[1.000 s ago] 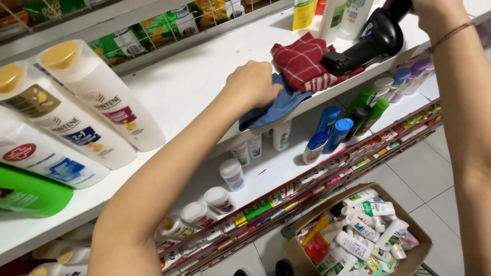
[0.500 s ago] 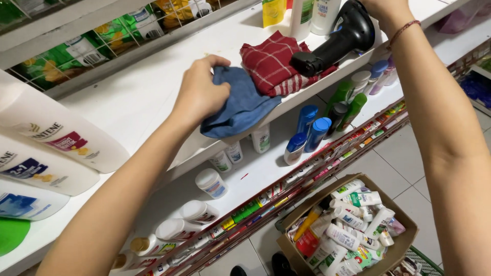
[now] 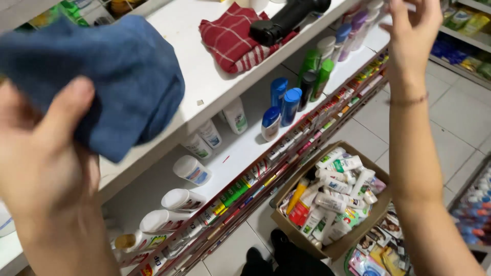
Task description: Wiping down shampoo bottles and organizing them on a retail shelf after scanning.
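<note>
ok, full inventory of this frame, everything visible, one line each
blue cloth: one, blue, held up in the left hand over the top shelf
red cloth: one, red with pale stripes, bunched on the top shelf
black handheld device: one, black, lying partly on the red cloth
top shelf: one, white
bottles: many, blue, green and white, on the lower shelf
cardboard box: one, brown, on the tiled floor, full of tubes
left hand: grips the blue cloth
right hand: raised, fingers spread, holding nothing
</note>
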